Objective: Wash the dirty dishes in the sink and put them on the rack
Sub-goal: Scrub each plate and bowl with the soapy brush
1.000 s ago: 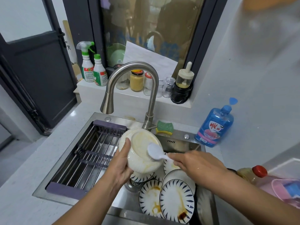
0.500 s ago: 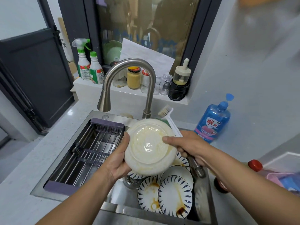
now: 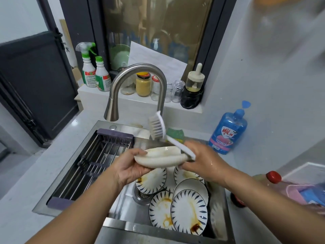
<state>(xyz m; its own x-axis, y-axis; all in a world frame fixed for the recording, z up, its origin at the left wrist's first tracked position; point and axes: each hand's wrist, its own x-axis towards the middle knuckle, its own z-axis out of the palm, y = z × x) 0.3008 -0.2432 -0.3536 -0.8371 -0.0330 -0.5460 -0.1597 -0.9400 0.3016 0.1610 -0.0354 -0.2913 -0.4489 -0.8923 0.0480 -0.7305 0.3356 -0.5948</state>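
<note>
A white dish (image 3: 159, 158) is held nearly level above the sink (image 3: 123, 213). My left hand (image 3: 129, 167) grips its left rim, thumb on top. My right hand (image 3: 202, 160) holds the dish's right edge and also grips the handle of a white dish brush (image 3: 158, 127), whose bristle head sticks up and away near the tap. Below in the sink lie several dirty white plates with blue rim strokes and brown stains (image 3: 189, 211). The metal rack (image 3: 88, 166) with purple ends spans the sink's left half and holds nothing.
A curved steel tap (image 3: 139, 71) rises behind the sink. A green sponge (image 3: 175, 133) lies by its base. A blue soap bottle (image 3: 228, 131) stands on the right counter. Spray bottles (image 3: 91, 71) and jars (image 3: 143, 83) line the window ledge. A red-capped bottle (image 3: 273, 176) lies at right.
The dish has tipped from facing me to almost flat. The brush has left the dish's face and now points up behind it. My right hand has taken hold of the dish's right edge.
</note>
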